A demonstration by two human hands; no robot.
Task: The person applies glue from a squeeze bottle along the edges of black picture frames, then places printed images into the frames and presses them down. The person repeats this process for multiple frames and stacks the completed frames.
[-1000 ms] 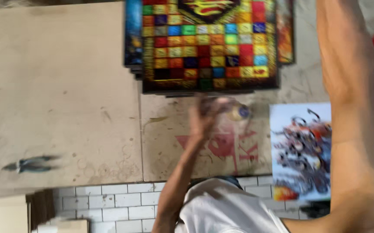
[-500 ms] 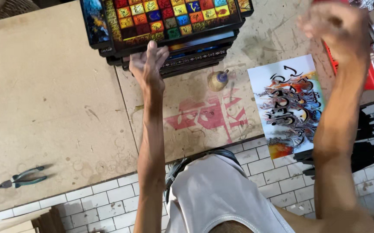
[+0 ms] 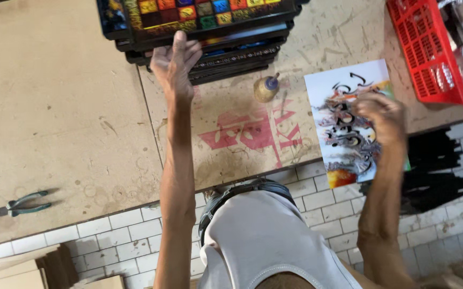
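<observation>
White tiled floor shows under a worn board counter (image 3: 55, 107) marked with red paint. At its far edge, the left hand (image 3: 174, 64) lies open with its fingers spread against the front of a stack of dark frames (image 3: 205, 32), whose top one shows coloured squares. The right hand (image 3: 378, 112) is over a print (image 3: 349, 123) that overhangs the near edge; it is blurred, so whether it grips the sheet I cannot tell. Pressing the stack square would be wise, and so would lifting the print flat, clear of the small bottle (image 3: 267, 88) between them. Pliers (image 3: 20, 202) lie well apart; a red basket (image 3: 418, 53) stands right.
</observation>
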